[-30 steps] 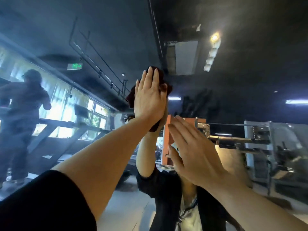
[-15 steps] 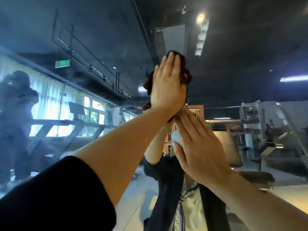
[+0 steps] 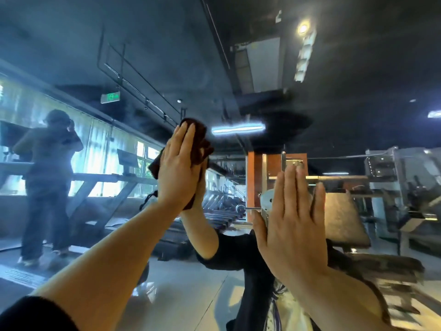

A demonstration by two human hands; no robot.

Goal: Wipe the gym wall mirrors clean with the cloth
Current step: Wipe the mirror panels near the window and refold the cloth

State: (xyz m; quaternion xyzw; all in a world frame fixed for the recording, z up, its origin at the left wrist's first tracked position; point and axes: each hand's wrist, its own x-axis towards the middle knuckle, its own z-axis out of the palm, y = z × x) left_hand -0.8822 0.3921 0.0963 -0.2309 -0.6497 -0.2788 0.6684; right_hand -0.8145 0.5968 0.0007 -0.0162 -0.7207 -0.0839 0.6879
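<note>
The wall mirror [image 3: 346, 91] fills the whole view and reflects the gym. My left hand [image 3: 177, 168] is raised with straight fingers and presses a dark brown cloth [image 3: 201, 142] flat against the glass. The cloth shows above and to the right of my fingers and at the left of my palm. My right hand [image 3: 292, 225] lies flat on the mirror lower right of the left hand, fingers straight and together, holding nothing. Hazy smears cover the glass at the upper left.
The mirror reflects my own arms and dark jacket [image 3: 253, 271], a person [image 3: 47, 177] standing on a treadmill by bright windows at the left, an orange pillar [image 3: 254, 182], a padded bench [image 3: 343, 216] and weight machines [image 3: 401, 182] at the right.
My left hand with the cloth has slid to the left and downward across the glass. My right hand has moved right, away from the left hand, and straightened upright.
</note>
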